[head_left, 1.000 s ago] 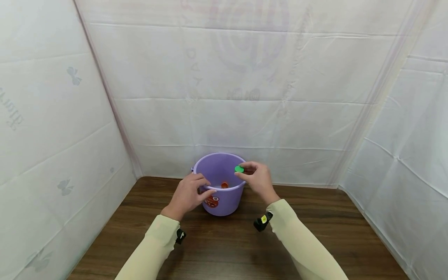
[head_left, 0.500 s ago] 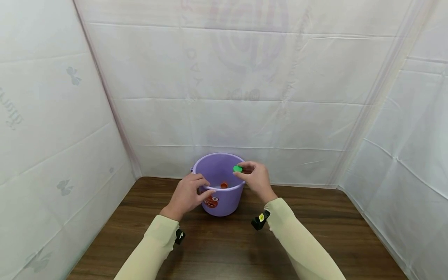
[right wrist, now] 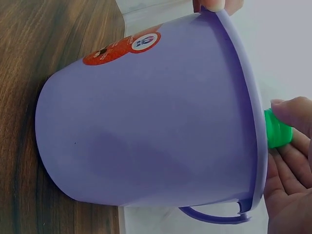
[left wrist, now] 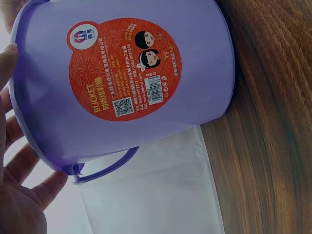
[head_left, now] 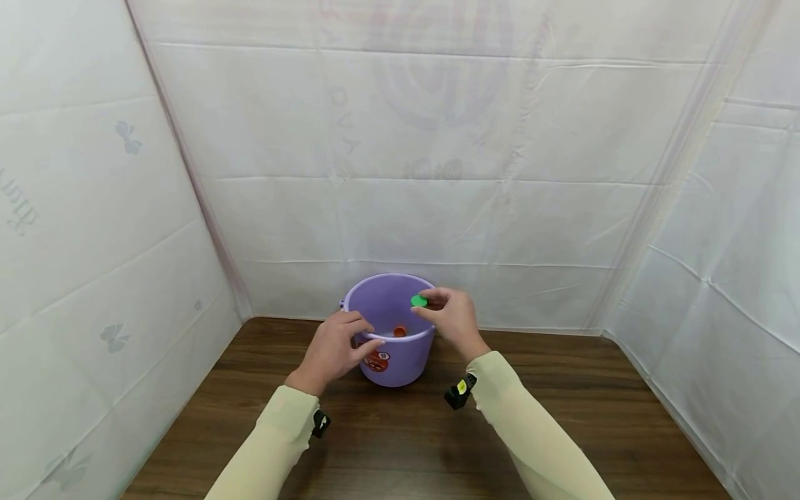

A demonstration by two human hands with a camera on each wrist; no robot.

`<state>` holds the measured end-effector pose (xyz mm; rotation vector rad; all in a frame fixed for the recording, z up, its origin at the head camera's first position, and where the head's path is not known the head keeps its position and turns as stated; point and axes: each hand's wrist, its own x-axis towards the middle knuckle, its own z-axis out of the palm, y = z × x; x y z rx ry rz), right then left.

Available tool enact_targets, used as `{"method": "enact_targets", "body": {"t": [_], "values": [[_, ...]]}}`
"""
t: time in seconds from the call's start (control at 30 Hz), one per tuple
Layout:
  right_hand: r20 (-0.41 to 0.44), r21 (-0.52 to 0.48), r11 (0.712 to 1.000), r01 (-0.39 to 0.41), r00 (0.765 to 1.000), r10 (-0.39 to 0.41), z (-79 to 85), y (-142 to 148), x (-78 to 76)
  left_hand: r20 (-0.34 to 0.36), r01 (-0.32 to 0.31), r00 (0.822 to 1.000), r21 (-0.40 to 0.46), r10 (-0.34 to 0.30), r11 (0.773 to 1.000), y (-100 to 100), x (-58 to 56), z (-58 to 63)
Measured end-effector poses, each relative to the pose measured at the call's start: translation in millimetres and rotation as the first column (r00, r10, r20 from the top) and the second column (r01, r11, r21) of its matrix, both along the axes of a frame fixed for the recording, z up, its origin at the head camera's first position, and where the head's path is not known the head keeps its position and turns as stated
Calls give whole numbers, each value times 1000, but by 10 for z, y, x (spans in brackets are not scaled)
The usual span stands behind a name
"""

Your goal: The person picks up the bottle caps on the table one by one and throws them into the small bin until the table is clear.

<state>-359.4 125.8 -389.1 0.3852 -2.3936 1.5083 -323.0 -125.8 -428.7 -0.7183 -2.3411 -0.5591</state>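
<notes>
A purple plastic bucket (head_left: 406,362) stands upright on the wooden table. My left hand (head_left: 334,349) holds its near left rim, thumb on the outside and fingers over the edge. In the right wrist view, my right hand (right wrist: 292,170) pinches a green plastic cap (right wrist: 279,129) between thumb and fingers, just above the rim. From the head view the cap is over the bucket's right side, its flat round face up. Inside, on the bottom, lies a small round orange piece (head_left: 400,331), partly cut off by the near rim.
White cloth walls (head_left: 425,222) enclose the dark wood table (head_left: 400,444) at the back and both sides. The bucket is near the back wall. Its carrying handle (left wrist: 109,168) hangs down at one side, and a red label (left wrist: 124,68) faces the front.
My right hand has drifted slightly left with the green cap, further over the bucket. The left hand keeps its hold on the rim, and the orange piece stays in place.
</notes>
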Motion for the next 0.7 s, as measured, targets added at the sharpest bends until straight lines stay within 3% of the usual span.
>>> {"method": "enact_targets", "body": {"t": [0.33,0.7], "values": [[7,16,1000,0,1000,0,-46,18,-10,-8,2,1000,6,-2,1000,0,10,-2],[43,-46,999,-8,999,10,-80,68,11,5,1,1000,9,-1,1000,-5,3,-18]]}}
